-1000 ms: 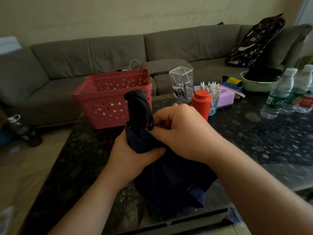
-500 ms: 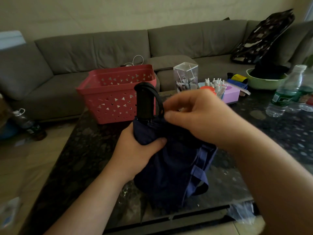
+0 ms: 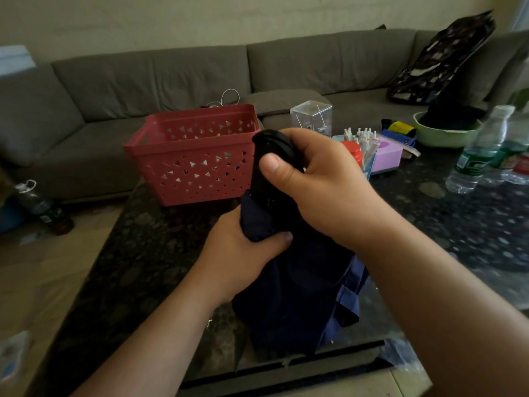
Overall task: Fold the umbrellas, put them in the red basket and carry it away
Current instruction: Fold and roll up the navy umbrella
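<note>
A collapsed navy-blue umbrella (image 3: 297, 296) stands upright on the dark stone table (image 3: 148, 253), canopy down and loose. My left hand (image 3: 240, 253) grips the gathered cloth just below the handle. My right hand (image 3: 320, 179) is wrapped round the umbrella's black handle (image 3: 262, 167), thumb pressed on its front. The red basket (image 3: 194, 156) with triangle holes stands behind the umbrella at the table's far left edge; its inside is mostly hidden.
On the table's right stand a red-capped bottle (image 3: 353, 150), a cup of pens (image 3: 363, 138), a clear box (image 3: 312, 116), a purple box (image 3: 388, 156), a green bowl (image 3: 440, 136) and water bottles (image 3: 475, 156). A grey sofa (image 3: 171, 78) runs behind. A bottle (image 3: 43, 207) lies on the floor at left.
My right hand has left the cloth near the handle's base and moved up to take hold of the black handle. The left hand keeps its grip on the canopy.
</note>
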`<state>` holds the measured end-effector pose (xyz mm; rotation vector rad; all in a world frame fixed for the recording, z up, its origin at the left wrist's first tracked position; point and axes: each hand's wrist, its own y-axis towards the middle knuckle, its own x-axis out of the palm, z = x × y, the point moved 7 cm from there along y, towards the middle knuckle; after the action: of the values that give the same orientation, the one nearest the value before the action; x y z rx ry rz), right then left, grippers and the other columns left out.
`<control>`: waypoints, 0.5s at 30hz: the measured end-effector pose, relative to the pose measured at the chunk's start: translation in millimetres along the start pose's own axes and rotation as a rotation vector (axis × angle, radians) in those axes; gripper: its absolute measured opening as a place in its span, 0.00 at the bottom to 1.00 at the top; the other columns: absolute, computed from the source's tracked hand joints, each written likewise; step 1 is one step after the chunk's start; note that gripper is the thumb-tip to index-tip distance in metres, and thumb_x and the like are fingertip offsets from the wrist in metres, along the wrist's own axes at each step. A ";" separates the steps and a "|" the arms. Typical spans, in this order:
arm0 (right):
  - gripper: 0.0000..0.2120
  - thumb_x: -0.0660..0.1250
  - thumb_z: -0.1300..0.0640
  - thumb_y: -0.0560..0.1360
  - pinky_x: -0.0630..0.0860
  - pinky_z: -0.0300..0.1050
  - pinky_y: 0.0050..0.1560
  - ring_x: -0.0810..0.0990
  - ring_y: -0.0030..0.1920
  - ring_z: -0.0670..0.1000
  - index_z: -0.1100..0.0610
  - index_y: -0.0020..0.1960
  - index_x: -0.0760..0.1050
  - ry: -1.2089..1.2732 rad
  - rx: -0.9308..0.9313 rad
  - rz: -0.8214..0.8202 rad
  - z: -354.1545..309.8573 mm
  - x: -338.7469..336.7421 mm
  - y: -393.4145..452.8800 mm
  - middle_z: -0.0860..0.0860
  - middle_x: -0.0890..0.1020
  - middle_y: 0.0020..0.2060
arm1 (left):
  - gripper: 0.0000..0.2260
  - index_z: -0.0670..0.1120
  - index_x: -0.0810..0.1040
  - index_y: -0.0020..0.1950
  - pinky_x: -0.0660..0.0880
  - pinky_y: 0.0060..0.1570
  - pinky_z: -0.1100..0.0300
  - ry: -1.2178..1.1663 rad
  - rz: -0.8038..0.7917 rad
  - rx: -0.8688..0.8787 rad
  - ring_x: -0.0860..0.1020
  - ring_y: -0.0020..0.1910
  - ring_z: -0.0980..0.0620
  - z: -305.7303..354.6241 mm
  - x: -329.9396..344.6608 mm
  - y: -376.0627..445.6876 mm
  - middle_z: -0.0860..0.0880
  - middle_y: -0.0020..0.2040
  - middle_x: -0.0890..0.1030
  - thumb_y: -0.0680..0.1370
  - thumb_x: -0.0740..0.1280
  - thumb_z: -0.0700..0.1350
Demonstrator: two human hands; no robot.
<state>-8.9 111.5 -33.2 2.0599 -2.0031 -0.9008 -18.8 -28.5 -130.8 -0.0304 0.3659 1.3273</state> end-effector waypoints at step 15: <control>0.09 0.64 0.37 0.80 0.68 0.27 0.39 0.76 0.42 0.33 0.41 0.48 0.69 -0.328 -0.166 0.108 -15.7 -3.5 -3.8 0.39 0.77 0.38 | 0.11 0.56 0.83 0.56 0.83 0.54 0.50 0.172 0.098 0.012 0.84 0.50 0.62 15.0 3.5 -13.5 0.58 0.50 0.86 0.75 0.77 0.53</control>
<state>2.3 110.4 -21.2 1.7924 -2.0812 -1.4059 -1.6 -25.1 -120.2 -0.1187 0.5263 1.4235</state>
